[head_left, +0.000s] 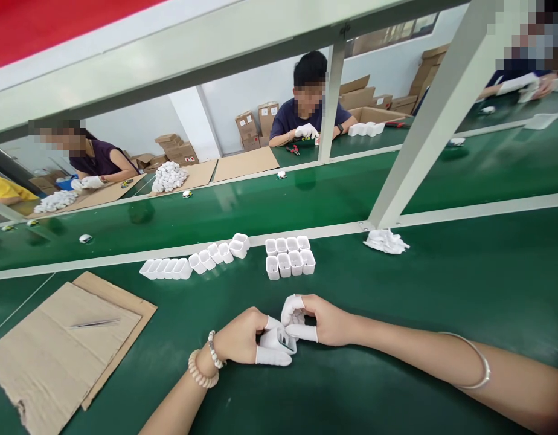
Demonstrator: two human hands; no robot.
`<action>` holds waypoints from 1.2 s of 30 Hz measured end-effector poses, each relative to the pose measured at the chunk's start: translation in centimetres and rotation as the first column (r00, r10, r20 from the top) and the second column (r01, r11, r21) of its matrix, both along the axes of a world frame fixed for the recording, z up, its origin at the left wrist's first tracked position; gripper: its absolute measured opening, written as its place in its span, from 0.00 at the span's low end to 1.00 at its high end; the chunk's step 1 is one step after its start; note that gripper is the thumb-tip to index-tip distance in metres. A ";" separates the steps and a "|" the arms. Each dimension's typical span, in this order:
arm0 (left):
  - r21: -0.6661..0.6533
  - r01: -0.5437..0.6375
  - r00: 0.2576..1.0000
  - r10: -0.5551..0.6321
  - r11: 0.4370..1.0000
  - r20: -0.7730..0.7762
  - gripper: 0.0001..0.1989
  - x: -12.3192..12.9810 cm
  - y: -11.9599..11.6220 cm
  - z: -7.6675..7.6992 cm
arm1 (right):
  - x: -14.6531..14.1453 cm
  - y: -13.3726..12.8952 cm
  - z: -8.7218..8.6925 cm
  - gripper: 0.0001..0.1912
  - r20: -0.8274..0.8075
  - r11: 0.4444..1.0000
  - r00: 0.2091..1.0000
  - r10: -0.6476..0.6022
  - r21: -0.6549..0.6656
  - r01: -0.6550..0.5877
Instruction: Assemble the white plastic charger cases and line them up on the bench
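Observation:
Between the thumb and fingers of my left hand [245, 337] is a small white plastic case [274, 339], tilted so that its end with a dark, shiny part faces me. White finger covers hide the fingertips on both hands. From the other side, my right hand [322, 319] brings its curled fingers and thumb together at the case's upper right edge. Whatever its fingertips pinch is hidden. Just beyond my hands stand two short rows of open white cases [290, 264], with a longer line of similar cases [165, 269] to their left.
Flat cardboard [57, 344] lies at the left with metal tweezers [95, 323] on it. A white glove pile [386, 241] rests by the slanted post [424, 127]. Behind a rail, a green belt [243, 202] carries small white pieces. Co-workers sit across it.

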State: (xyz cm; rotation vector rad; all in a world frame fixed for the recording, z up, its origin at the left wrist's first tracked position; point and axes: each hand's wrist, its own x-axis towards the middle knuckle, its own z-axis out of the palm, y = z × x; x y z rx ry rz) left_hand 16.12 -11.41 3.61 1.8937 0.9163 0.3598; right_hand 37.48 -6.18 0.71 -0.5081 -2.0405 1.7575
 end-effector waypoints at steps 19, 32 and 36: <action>0.048 -0.069 0.997 0.071 0.996 -0.025 0.21 0.5 -0.2 -0.7 | -0.5 -0.4 -0.6 0.09 0.042 0.974 0.991 -0.129 0.191 0.119; -0.012 -0.020 0.999 0.020 1.000 -0.033 0.24 0.0 0.2 -0.4 | -0.1 0.0 0.0 0.10 0.030 0.984 0.998 -0.050 0.175 0.045; 0.024 -0.038 0.998 0.039 0.999 -0.044 0.25 0.1 0.1 -0.7 | -0.4 -0.1 -0.4 0.10 0.024 0.979 0.996 -0.085 0.188 0.079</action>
